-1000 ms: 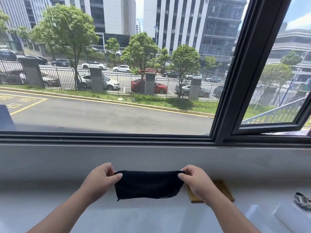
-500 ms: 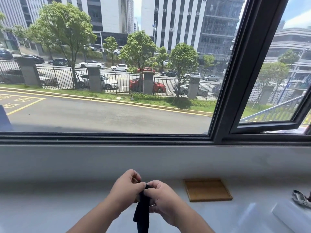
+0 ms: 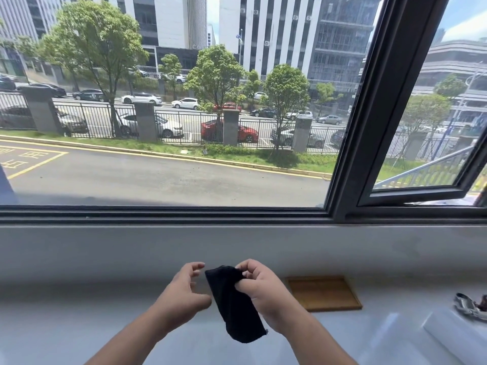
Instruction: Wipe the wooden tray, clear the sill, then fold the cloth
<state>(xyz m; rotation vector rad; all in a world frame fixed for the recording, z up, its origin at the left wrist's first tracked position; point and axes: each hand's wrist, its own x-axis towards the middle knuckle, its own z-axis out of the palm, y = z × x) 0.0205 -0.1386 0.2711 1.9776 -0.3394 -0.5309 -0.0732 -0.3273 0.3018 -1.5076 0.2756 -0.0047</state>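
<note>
A black cloth (image 3: 233,304), folded into a narrow strip, hangs above the white sill (image 3: 79,325) in front of me. My right hand (image 3: 266,291) pinches its upper end between thumb and fingers. My left hand (image 3: 184,293) hovers just left of the cloth with fingers spread, not touching it. The flat wooden tray (image 3: 322,293) lies on the sill to the right of my right hand, with nothing on it.
A metal object (image 3: 469,306) lies at the sill's far right edge, next to a white roll-like thing (image 3: 453,335). The dark window frame (image 3: 369,127) and glass rise behind the sill; the right sash is open outward.
The cloth was stretched wide between both hands, then brought together into a fold. Now my left hand has let go and opened, and the right hand alone holds the folded strip.
</note>
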